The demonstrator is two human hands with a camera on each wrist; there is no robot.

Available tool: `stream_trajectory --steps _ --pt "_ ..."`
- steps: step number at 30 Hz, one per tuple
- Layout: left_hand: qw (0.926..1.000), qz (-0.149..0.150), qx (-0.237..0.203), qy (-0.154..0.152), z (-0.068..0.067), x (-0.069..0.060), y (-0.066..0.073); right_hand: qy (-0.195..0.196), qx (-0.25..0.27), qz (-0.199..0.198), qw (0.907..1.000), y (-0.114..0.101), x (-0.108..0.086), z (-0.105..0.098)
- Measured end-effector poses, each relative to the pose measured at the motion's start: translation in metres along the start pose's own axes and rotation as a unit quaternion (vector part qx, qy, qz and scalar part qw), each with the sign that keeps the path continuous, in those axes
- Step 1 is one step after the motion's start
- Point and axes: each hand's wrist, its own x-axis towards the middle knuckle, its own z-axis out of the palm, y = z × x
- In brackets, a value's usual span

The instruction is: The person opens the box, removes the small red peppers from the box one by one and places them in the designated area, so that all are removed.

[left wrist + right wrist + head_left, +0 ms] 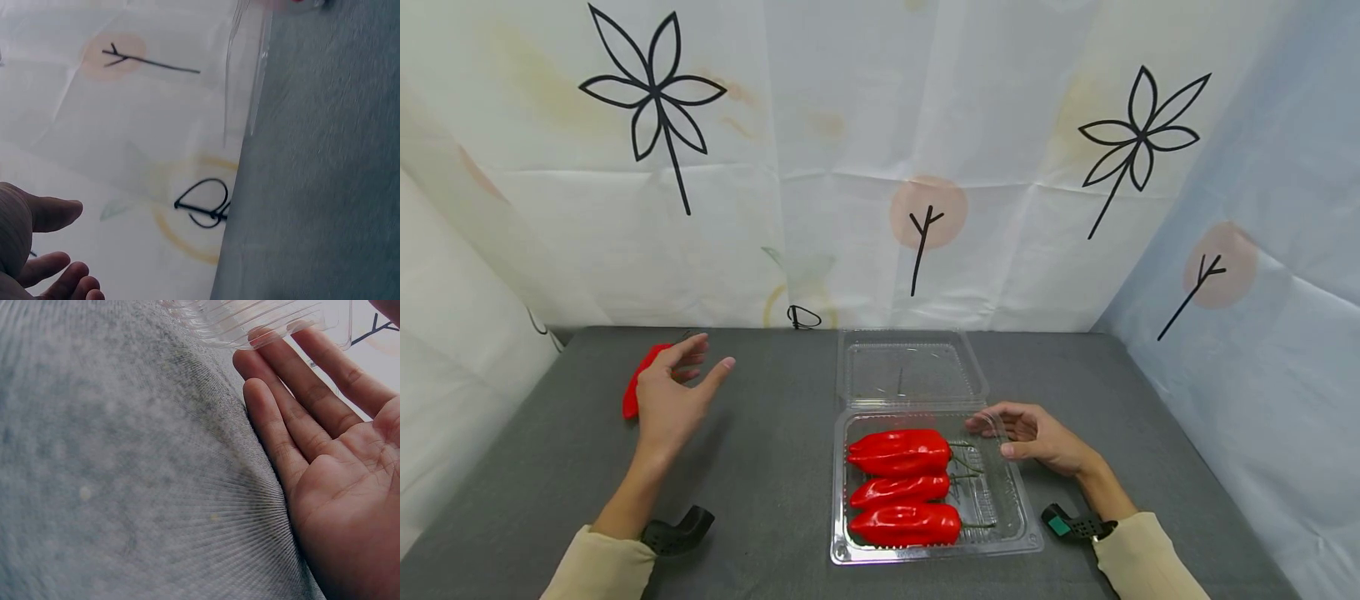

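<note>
I've got the left hand (673, 400) held wide with nothing in it, a loose red pepper (637, 390) just to its left and partly hidden by it; can't tell if they touch. The right hand (1037, 437) has relaxed fingers against the near edge of the clear container (837, 517), probably to steady it. The peppers inside (910, 525) lie left of that hand, side by side, I'd guess to save room. The lid (917, 371) lies folded back beyond them.
</note>
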Motion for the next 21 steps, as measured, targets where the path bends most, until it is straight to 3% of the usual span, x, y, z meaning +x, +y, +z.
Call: stream_trajectory --steps 10,21 --pt "0.9965 0.048 -0.025 -0.063 0.024 -0.019 0.021 -0.006 0.002 -0.008 0.9999 0.002 0.000 -0.002" --pt "0.9861 0.094 -0.036 -0.133 0.051 -0.046 0.034 -0.002 0.004 0.002 1.0000 0.001 0.000 -0.001"
